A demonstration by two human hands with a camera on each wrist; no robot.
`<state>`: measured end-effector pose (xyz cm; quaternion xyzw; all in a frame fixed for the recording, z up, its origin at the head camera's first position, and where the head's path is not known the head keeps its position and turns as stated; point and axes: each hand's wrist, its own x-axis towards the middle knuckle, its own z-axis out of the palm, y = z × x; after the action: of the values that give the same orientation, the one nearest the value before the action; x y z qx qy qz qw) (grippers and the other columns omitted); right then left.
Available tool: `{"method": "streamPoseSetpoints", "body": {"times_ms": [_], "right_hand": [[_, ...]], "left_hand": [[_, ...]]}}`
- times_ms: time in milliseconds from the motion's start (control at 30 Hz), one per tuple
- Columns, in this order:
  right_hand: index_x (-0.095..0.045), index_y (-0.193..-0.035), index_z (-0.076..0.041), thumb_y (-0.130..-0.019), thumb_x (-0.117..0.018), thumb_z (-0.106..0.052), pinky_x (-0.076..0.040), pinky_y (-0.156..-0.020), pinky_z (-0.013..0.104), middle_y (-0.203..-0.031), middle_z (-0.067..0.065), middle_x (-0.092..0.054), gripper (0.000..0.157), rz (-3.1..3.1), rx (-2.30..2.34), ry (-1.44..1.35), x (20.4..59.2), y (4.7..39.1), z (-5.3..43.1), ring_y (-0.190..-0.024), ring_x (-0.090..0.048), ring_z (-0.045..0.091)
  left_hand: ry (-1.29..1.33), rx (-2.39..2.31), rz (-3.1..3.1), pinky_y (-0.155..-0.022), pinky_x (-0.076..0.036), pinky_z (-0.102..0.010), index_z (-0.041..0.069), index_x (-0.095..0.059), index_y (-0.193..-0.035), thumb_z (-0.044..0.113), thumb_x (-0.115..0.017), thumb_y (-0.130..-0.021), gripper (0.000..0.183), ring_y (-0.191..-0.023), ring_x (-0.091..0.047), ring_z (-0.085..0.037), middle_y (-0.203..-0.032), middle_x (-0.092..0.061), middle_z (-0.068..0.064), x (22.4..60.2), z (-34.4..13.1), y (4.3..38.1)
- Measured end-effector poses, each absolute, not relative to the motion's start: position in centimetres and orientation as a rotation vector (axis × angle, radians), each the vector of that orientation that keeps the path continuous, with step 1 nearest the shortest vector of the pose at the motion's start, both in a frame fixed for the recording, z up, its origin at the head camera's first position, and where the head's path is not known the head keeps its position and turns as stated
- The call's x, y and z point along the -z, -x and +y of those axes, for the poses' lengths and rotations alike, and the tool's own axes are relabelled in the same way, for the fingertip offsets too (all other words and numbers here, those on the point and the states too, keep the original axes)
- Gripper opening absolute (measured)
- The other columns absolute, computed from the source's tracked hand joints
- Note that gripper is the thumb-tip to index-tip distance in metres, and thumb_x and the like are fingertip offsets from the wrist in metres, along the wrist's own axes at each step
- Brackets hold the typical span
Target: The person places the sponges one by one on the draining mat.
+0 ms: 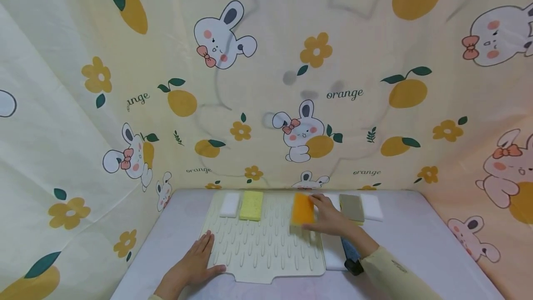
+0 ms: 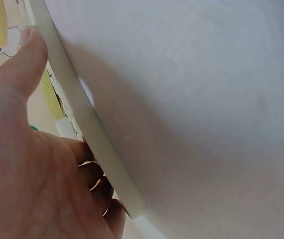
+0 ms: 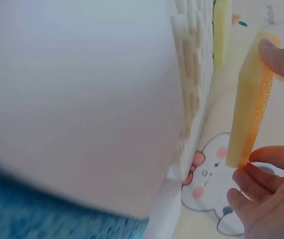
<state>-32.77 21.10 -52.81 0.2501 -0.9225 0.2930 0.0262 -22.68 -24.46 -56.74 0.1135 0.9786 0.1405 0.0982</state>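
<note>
1. A ribbed cream mat (image 1: 270,244) lies on a white table (image 1: 162,235), in front of a curtain (image 1: 266,78) printed with rabbits and oranges.
2. The right hand (image 1: 335,220) holds an orange-and-yellow sponge (image 1: 303,208) above the mat's far right part. Thumb and fingers are clamped on its 2 opposite ends; the right wrist view shows a gap between sponge and mat.
3. The left hand (image 1: 193,263) rests on the mat's left edge, near its front corner. Its thumb is spread apart from the fingers; the left wrist view hides the fingertips.
4. On the mat's far left part lie 2 pieces, side by side: a white block (image 1: 230,205) and a yellow sponge (image 1: 251,205).
5. Right of the mat are a grey-topped sponge (image 1: 351,208), a 2nd white block (image 1: 372,207) and a blue thing (image 1: 349,248), partly hidden by the right arm; I cannot tell what it is.
</note>
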Motion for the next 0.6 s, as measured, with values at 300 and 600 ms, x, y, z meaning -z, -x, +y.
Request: {"method": "streamPoseSetpoints", "body": {"times_ms": [300, 600], "right_hand": [[-0.041, -0.157, 0.013, -0.085, -0.092, -0.045, -0.042, -0.115, 0.07, -0.16, 0.033, -0.04, 0.106, -2.849, -0.899, -0.879, 52.7, 33.8, 19.0, -0.146, -0.039, 0.053], [-0.043, -0.158, 0.01, -0.083, -0.093, -0.046, -0.04, -0.122, 0.062, -0.164, 0.03, -0.038, 0.105, -2.922, -0.885, -0.85, 52.7, 35.0, 17.1, -0.15, -0.038, 0.046]], "left_hand": [[-0.381, -0.451, 2.888, -0.131, -0.02, -0.061, -0.013, -0.027, -0.163, 0.068, -0.071, -0.093, 0.115, -0.161, -0.019, -0.049, -0.173, -0.02, -0.033, 56.7, -24.6, 22.5], [-0.362, -0.412, 2.905, -0.132, -0.022, -0.058, -0.012, -0.029, -0.163, 0.067, -0.072, -0.094, 0.114, -0.162, -0.021, -0.046, -0.173, -0.022, -0.031, 56.8, -24.5, 22.6]]}}
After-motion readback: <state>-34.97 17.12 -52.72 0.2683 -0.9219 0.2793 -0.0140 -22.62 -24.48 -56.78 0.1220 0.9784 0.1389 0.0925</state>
